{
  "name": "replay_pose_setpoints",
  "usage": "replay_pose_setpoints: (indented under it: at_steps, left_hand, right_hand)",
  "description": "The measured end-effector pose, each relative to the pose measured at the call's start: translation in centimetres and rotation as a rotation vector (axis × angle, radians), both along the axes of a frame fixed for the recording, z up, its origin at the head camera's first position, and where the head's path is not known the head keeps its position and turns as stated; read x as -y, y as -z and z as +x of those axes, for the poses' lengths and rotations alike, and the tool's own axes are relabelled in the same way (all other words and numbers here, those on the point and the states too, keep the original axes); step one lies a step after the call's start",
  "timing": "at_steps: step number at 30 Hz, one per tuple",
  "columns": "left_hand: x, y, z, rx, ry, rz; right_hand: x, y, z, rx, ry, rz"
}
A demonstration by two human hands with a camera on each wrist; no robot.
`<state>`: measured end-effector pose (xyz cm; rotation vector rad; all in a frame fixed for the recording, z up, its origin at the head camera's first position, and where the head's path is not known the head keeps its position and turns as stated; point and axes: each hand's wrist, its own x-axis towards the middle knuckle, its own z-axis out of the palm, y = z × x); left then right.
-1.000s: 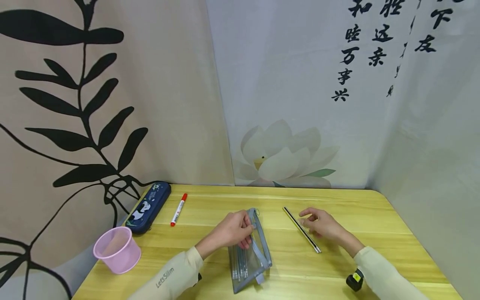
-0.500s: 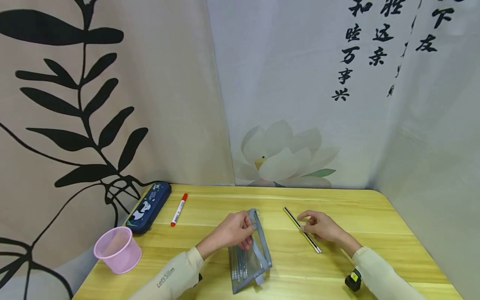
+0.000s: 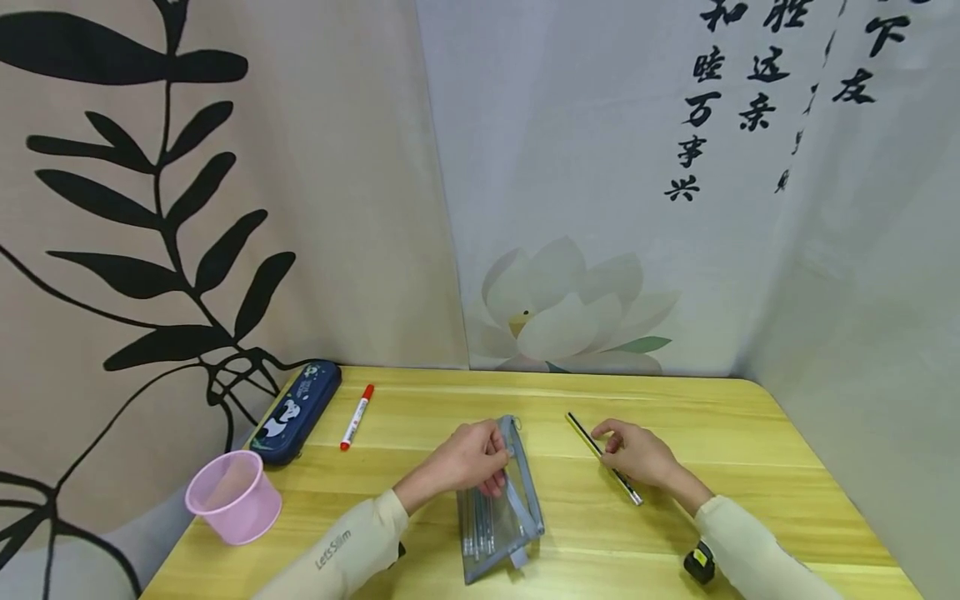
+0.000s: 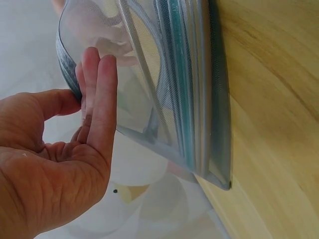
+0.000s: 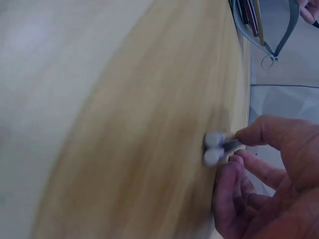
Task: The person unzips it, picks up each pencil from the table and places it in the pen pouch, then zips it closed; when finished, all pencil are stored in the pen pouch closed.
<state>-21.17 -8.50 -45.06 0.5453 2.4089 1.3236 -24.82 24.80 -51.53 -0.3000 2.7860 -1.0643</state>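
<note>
My left hand (image 3: 474, 458) pinches the rim of a grey see-through mesh pencil pouch (image 3: 501, 548) between thumb and index finger. Its mouth gapes. In the left wrist view, several long thin items stand inside the pouch (image 4: 202, 99), and the other fingers of that left hand (image 4: 65, 159) stretch along its outside. On the table to the right lie two slim dark pencils (image 3: 628, 490), side by side. Thumb and fingers of my right hand (image 3: 639, 454) pinch them near the middle. In the right wrist view, the pencils' (image 5: 214, 139) pale round ends point at the camera.
A pink cup (image 3: 236, 500) stands at the table's left edge. Behind it lies a dark blue pencil case (image 3: 296, 412), with a red-and-white marker (image 3: 356, 418) to its right. The wooden table (image 3: 780, 467) ends at a cloth-covered wall at the back.
My right hand has come slightly left and down onto the pencils, its fingers now at them. The left hand and the pouch stay in place.
</note>
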Motion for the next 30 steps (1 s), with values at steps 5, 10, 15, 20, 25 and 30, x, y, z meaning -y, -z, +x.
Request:
replay_pose_setpoints:
  at_steps: [5,10,15,20,25,30]
  left_hand:
    - [0.1,-0.2,0.0,-0.004,0.002,0.000]
    - [0.1,-0.2,0.0,-0.009,-0.001,-0.006]
    - [0.2,-0.3,-0.1,-0.014,-0.002,-0.004]
    - [0.3,-0.2,-0.1,-0.009,0.000,-0.003]
    - [0.3,-0.1,-0.2,-0.008,-0.002,-0.004]
    - [0.3,-0.2,-0.2,-0.005,-0.008,0.000]
  right_hand:
    - [0.5,-0.2,0.1,0.013,0.047,0.029]
    - [0.2,0.0,-0.1,0.028,0.047,0.015]
    - [-0.1,0.0,-0.4,0.063,0.030,-0.056]
    - [-0.5,0.0,-0.3,0.118,0.003,-0.147]
    - [-0.6,-0.1,-0.1,0.118,-0.020,-0.175]
    - [-0.7,-0.1,-0.3,0.104,-0.019,-0.165]
